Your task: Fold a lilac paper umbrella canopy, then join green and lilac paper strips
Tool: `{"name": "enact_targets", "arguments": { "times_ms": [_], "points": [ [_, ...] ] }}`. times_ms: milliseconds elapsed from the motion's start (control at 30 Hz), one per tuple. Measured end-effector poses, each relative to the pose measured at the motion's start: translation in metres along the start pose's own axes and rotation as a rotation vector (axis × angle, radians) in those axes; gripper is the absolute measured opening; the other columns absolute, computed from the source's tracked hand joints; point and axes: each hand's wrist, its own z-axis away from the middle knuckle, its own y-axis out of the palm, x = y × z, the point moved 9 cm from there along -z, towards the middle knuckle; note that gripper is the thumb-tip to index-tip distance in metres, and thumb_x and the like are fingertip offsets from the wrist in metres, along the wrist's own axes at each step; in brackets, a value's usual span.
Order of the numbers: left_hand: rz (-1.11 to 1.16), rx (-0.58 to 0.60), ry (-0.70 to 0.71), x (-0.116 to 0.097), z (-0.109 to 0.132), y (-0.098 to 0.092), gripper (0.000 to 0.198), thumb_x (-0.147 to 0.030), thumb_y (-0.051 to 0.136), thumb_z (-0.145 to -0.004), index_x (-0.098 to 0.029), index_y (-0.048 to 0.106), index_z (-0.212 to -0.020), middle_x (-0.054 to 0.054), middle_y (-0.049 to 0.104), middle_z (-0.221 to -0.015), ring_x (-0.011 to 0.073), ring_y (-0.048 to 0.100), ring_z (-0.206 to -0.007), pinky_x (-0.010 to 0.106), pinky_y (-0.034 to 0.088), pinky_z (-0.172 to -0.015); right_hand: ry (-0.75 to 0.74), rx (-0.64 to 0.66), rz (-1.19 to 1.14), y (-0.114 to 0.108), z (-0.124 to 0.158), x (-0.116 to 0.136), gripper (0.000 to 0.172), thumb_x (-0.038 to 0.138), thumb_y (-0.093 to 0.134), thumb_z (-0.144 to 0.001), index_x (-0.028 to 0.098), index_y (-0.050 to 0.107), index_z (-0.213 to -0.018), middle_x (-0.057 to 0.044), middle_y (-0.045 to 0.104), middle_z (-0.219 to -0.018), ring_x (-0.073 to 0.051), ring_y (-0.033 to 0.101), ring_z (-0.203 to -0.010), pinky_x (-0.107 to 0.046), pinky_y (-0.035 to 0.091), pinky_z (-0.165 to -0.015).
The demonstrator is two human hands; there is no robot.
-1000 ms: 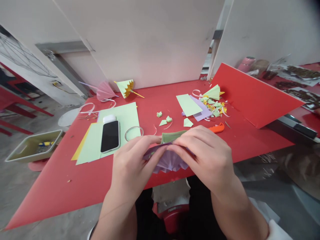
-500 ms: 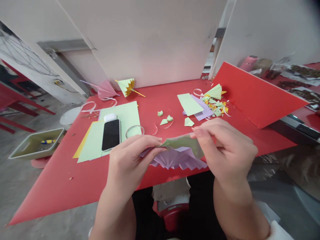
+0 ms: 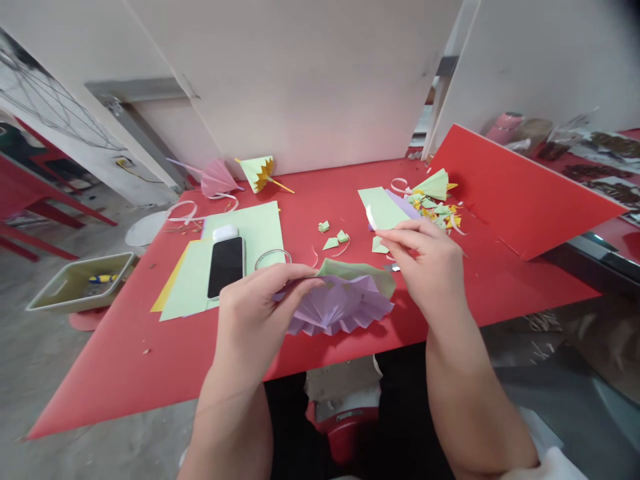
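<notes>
My left hand is closed on the left edge of a pleated paper fan. The fan's purple folds spread toward me, and a pale green paper layer lies behind them. Apart from the fan, at its upper right, my right hand pinches a short, thin white strip between thumb and fingertips. The strip stands up and curls slightly. Just below the right fingers a small shiny metal piece shows; the rest of it is hidden.
On the red table, a phone and white case rest on green sheets. A tape ring lies near my left hand. Paper umbrellas, scraps and a leaning red board stand farther back.
My right hand has left the fan's green edge and moved up and away, now with the white strip in its fingertips. The left hand still grips the fan, whose purple folds show more.
</notes>
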Motion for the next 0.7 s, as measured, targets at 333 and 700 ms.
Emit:
{"name": "enact_targets", "arguments": {
  "times_ms": [333,700],
  "points": [
    [0.075,0.007,-0.139,0.021,-0.001,0.006,0.025,-0.030,0.064,-0.079,-0.029,0.068,-0.104,-0.004,0.072,-0.079,0.0091,0.064,-0.062,0.018,0.050,-0.058,-0.248,0.073,-0.070,-0.011,0.009,0.064,0.015,0.027,0.065,-0.079,0.018,0.068,-0.090,-0.003,0.067,-0.082,-0.015,0.058,-0.080,-0.030,0.049,-0.077],
    [0.212,0.107,-0.045,0.009,-0.003,0.013,0.037,-0.019,0.067,-0.076,-0.030,0.063,-0.111,-0.008,0.072,-0.076,0.0059,0.066,-0.069,0.011,0.052,-0.067,-0.210,0.042,-0.014,0.001,0.011,0.064,0.009,0.024,0.062,-0.080,0.019,0.068,-0.075,-0.008,0.060,-0.101,-0.021,0.052,-0.102,-0.036,0.044,-0.089]
  ]
}}
